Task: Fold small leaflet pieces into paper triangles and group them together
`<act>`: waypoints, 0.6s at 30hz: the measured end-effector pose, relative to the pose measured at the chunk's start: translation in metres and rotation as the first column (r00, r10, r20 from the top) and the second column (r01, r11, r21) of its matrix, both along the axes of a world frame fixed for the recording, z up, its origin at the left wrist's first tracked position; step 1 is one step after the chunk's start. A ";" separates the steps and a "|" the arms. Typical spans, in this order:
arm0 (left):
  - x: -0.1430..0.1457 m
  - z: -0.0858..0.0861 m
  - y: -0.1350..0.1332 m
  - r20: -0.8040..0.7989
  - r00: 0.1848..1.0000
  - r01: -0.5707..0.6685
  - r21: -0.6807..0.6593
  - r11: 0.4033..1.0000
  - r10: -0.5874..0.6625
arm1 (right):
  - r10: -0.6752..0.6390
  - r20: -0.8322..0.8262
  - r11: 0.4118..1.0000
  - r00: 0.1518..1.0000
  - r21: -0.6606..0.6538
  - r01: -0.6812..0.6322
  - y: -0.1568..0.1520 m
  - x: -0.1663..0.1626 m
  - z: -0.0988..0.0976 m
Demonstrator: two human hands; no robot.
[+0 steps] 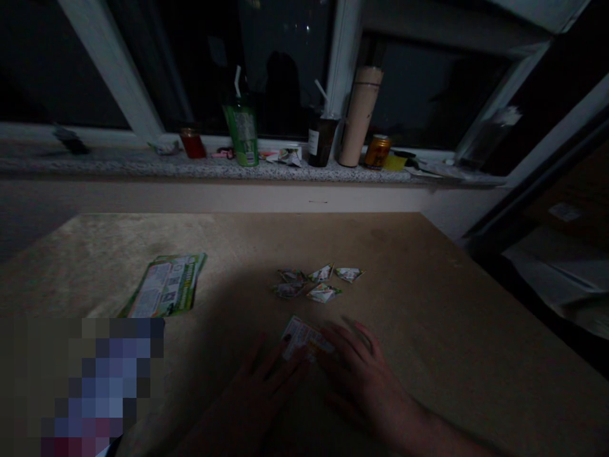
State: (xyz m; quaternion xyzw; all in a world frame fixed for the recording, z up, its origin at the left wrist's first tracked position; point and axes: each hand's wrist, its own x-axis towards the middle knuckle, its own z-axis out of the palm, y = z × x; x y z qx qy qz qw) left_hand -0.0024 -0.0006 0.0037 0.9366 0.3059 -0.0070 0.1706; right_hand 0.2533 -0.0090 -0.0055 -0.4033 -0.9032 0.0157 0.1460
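Observation:
A small printed paper lies on the table in front of me, between my two hands. My left hand, in deep shadow, rests with its fingers apart at the left and near edge of this paper. From the right, my right hand reaches in with spread fingers, its fingertips at the paper's right edge. Just beyond the paper sits a loose group of several small folded papers, among them one upper right fold and one lower fold. Dim light hides some of the finger contact.
Printed green-and-white leaflets lie on the left of the brown table. Behind it, the speckled windowsill holds a red jar, green cup, dark cup, pink flask and gold can. The lower left is pixelated.

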 end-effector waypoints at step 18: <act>-0.002 -0.002 0.000 0.011 1.000 0.005 -0.033 0.999 -0.004 | -0.097 -0.119 0.989 0.988 0.099 0.109 0.001 0.000 0.000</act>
